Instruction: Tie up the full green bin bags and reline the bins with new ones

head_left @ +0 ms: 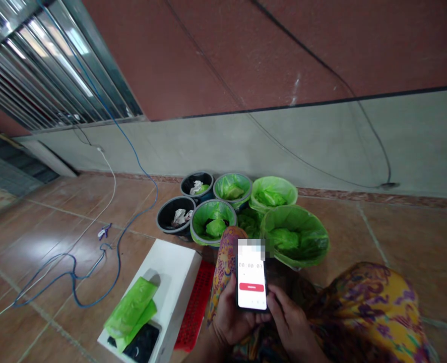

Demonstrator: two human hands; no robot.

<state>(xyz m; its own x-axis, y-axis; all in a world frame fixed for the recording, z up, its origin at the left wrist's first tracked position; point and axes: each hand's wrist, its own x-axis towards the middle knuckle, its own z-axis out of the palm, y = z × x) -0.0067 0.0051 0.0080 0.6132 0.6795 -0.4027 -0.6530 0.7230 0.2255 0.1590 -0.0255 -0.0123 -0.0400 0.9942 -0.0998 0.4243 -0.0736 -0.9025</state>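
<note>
Fingers of L hand (229, 317) clamp a slim, black-edged lit phone (251, 297) by the flower-patterned knee (229, 247); R hand (291, 317) at its edge, grip unclear. Prob. light, stiff, slippery, fragile: hold by sides. Round, green-lined bins (319, 232) beyond.

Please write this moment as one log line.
left hand: holds phone; right hand: at phone's right edge; phone: lit; green plastic: on white box; lined bins: near wall

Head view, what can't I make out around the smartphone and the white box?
All in the head view:
Smartphone: top of screen pixelated.
Red button: lettering too small.
Left hand: fingers partly hidden behind the smartphone.
Black object: partly under green plastic, cut off by the bottom edge.
</note>
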